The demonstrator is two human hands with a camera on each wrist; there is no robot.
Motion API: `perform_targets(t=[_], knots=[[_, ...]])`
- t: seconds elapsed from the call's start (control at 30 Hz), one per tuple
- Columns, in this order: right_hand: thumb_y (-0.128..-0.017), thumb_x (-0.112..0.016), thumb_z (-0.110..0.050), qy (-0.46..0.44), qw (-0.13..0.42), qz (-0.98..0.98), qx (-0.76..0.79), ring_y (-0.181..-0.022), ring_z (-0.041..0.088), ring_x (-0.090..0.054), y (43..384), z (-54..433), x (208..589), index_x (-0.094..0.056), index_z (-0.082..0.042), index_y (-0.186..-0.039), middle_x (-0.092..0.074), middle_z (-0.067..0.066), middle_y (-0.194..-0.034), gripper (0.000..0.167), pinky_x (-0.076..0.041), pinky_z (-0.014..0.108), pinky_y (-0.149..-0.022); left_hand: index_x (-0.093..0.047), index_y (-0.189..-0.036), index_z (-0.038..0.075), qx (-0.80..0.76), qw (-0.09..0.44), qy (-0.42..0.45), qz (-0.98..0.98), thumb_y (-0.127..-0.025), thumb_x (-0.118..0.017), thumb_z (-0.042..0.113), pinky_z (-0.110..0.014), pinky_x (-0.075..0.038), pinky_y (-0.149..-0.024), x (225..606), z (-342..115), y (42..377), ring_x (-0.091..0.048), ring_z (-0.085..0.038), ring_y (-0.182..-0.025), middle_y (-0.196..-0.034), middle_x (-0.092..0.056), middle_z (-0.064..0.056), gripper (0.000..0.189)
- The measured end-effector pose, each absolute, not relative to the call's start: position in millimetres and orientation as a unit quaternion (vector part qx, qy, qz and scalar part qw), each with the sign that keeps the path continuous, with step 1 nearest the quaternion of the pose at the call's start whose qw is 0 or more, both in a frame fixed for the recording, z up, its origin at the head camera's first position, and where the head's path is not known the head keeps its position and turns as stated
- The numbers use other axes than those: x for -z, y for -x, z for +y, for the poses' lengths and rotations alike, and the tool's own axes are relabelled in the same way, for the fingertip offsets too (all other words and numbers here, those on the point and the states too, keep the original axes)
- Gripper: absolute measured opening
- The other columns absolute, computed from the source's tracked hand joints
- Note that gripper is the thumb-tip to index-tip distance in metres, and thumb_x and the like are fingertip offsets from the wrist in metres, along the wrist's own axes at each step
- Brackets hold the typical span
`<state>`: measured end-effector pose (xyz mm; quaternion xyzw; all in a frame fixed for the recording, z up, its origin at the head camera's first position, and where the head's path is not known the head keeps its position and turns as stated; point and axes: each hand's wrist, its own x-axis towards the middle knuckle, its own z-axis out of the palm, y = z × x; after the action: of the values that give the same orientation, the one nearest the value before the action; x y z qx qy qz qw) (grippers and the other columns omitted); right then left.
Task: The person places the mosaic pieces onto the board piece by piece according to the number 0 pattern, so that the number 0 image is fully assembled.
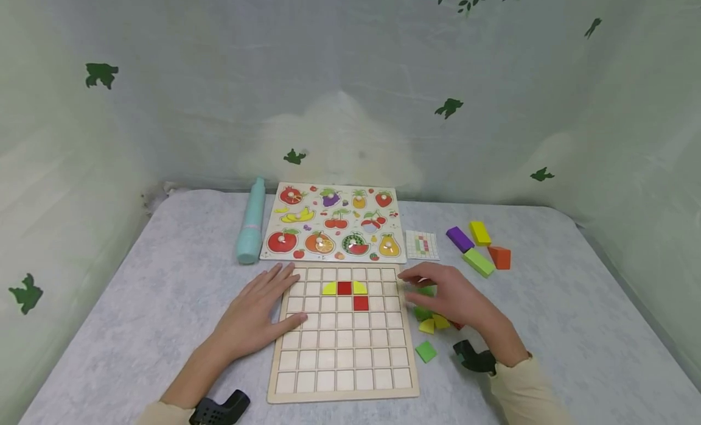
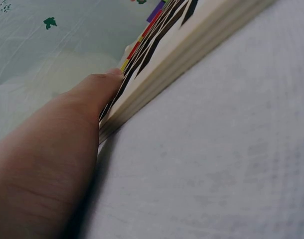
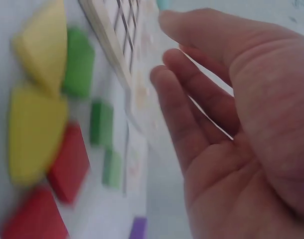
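A wooden grid board [image 1: 345,359] lies flat on the table. In its upper rows sit a red square tile [image 1: 344,288] between two yellow rounded tiles [image 1: 359,287], and another red tile [image 1: 361,303] below right. My left hand [image 1: 249,318] rests with spread fingers on the board's left edge; its thumb [image 2: 99,92] touches the rim in the left wrist view. Beside the right edge my right hand [image 1: 451,294] hovers, fingers loosely bent, nothing between them. Under it lie green, yellow and red pieces, partly hidden: a yellow piece [image 3: 37,134], a red piece [image 3: 70,164], a green square [image 1: 425,351].
Behind the board lies a fruit peg puzzle [image 1: 350,206], with a teal bottle [image 1: 251,230] on its left and a small pattern card [image 1: 421,245] on its right. Farther right are purple [image 1: 459,238], yellow [image 1: 480,233], green [image 1: 478,262] and orange [image 1: 500,257] blocks.
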<state>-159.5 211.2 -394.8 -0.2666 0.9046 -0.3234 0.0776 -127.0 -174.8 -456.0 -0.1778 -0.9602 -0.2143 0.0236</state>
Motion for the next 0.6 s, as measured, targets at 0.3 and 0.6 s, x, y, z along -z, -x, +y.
perform_targets(t=[0.3, 0.6], knots=[[-0.092, -0.079, -0.021, 0.213, 0.118, 0.922, 0.303, -0.113, 0.022, -0.067, 163.6, 246.7, 393.0, -0.070, -0.012, -0.129, -0.072, 0.001, -0.123, 0.039, -0.058, 0.047, -0.099, -0.050, -0.154, 0.014, 0.214, 0.026, 0.178, -0.960, -0.090, -0.063, 0.070, -0.061, -0.027, -0.123, 456.0, -175.8, 126.0, -0.026, -0.035, -0.156, -0.167, -0.035, -0.006, 0.086], [-0.088, -0.084, -0.022, 0.192, 0.180, 0.917, 0.301, -0.107, 0.019, -0.064, 167.2, 265.2, 394.0, -0.072, -0.013, -0.120, -0.071, -0.002, -0.118, 0.035, -0.059, 0.041, -0.096, -0.049, -0.154, 0.014, 0.212, 0.027, 0.181, -0.960, -0.090, -0.063, 0.069, -0.060, -0.027, -0.123, 456.3, -175.1, 127.0, -0.026, -0.034, -0.156, -0.168, -0.034, -0.007, 0.086]])
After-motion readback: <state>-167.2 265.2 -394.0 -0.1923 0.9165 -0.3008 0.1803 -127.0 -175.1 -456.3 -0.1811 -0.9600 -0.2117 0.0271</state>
